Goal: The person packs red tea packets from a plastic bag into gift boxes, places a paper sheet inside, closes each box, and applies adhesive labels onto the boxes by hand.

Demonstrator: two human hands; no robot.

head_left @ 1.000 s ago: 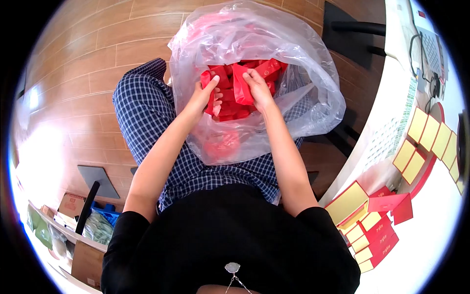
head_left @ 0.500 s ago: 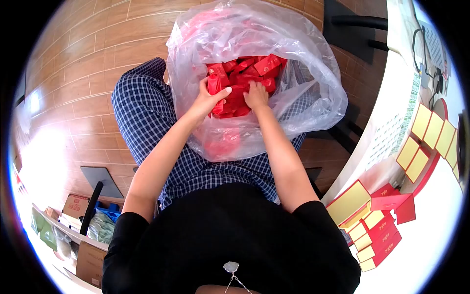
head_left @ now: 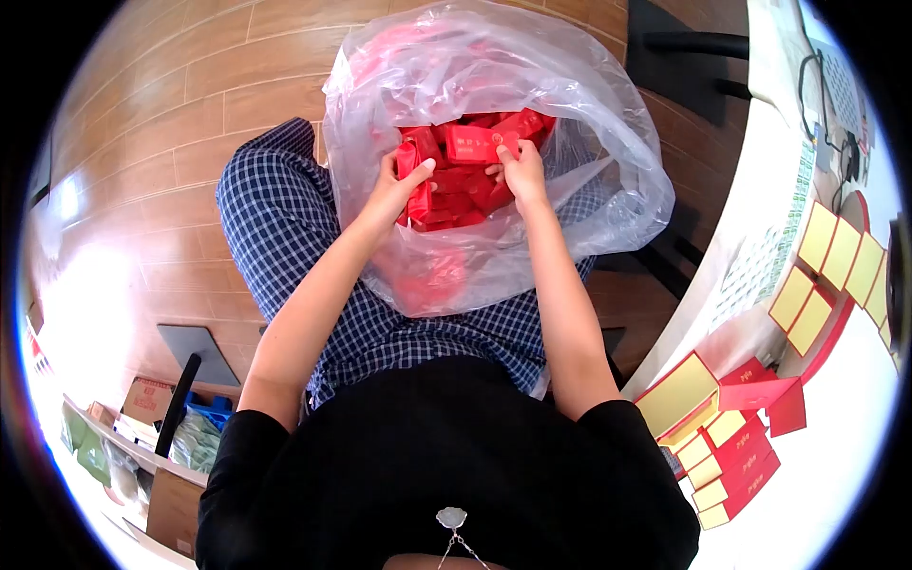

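Note:
A large clear plastic bag (head_left: 608, 180) stands open between my knees, with many small red packets (head_left: 461, 195) heaped inside. My right hand (head_left: 523, 177) pinches one red packet with pale printing (head_left: 470, 143) by its right end, holding it over the heap. At the left side of the bag's mouth, my left hand (head_left: 391, 193) is closed around red packets (head_left: 409, 160), its thumb lying across them. How many it holds I cannot tell.
To the right, a white table (head_left: 817, 475) carries red boxes with yellow insides (head_left: 731, 446). Black metal stand legs (head_left: 698, 43) rest on the wood-look tile floor (head_left: 180, 114). At lower left are cardboard boxes (head_left: 176, 508) and a blue crate (head_left: 211, 410).
My right hand has come up out of the heap and moved slightly right, now with a red packet in its fingers. My left hand keeps its grip, barely shifted.

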